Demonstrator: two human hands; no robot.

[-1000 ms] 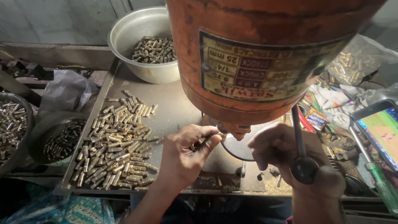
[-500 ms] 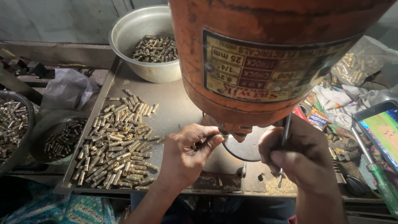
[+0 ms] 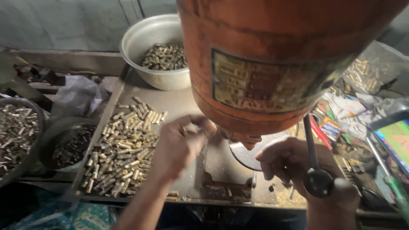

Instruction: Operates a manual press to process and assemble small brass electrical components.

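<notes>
Far left there's a dark bowl (image 3: 17, 136) full of small brass pieces, then a smaller dark dish (image 3: 64, 142) with more of the same, and a crumpled grey bag (image 3: 79, 96) behind it. On the metal surface (image 3: 179, 104) sits a loose pile of brass pieces (image 3: 123, 147), short little cylinders lying every which way, and at the back a silver bowl (image 3: 147, 36) holds another heap. The left hand (image 3: 181, 142) comes up from the bottom edge, wrist bent, fingers curled in with the tips pinched together just beside the machine's nose (image 3: 240, 138); the grip looks closed, but it's too blurry to tell what's in it, if anything. The big orange machine body (image 3: 272, 55) fills the top middle, with a worn rectangular plate (image 3: 264, 87), pale with reddish rows, on its front. Under the nose is a round grey disc (image 3: 247, 155). The right hand (image 3: 298, 164) rests low on the surface, knuckles up, fingers curled under; can't tell if its grip holds anything. A thin lever with a black ball knob (image 3: 317, 182) crosses in front of that wrist. Right of that it's clutter: colourful small packets (image 3: 330, 125), a clear bag of brass bits (image 3: 368, 72) up top, and a bright green and blue screen (image 3: 398, 140) at the edge.
</notes>
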